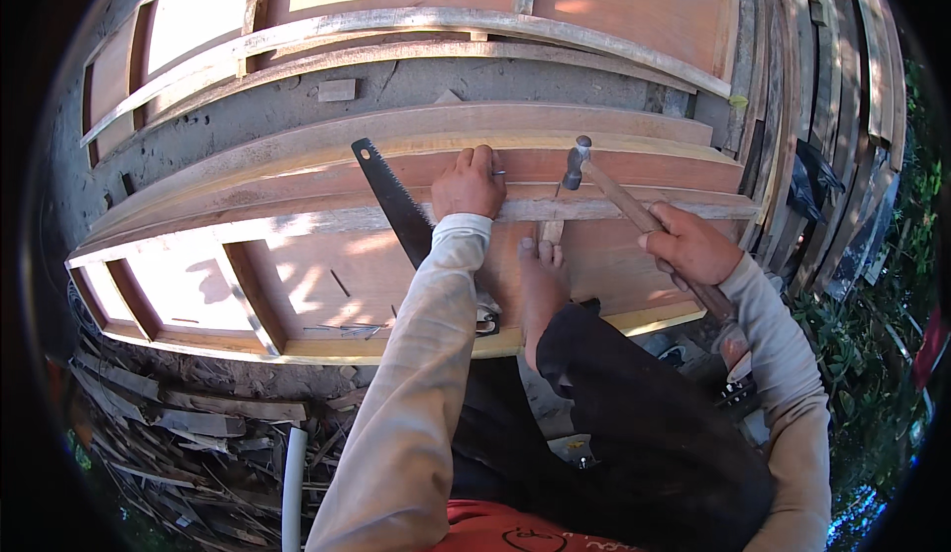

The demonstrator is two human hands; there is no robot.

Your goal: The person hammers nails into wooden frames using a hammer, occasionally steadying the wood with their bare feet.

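My right hand (693,245) is closed around the wooden handle of a hammer (626,200). Its metal head is raised just above the long wooden frame, close to a thin nail (558,190) standing up from the wood. My left hand (469,186) lies closed over a reddish wooden board (614,167), fingers curled over its pale upper edge. A short dark piece, like a nail end, pokes out beside those fingers. A handsaw (394,196) lies left of this hand, partly behind my forearm. My bare foot (543,285) presses on the frame's panel.
Several loose nails (347,329) lie in the near panel (327,280). Another panelled frame (426,22) lies on the far side, with a small wood block (337,90) on the ground before it. Long planks (822,87) line the right; scrap wood (208,443) fills the lower left.
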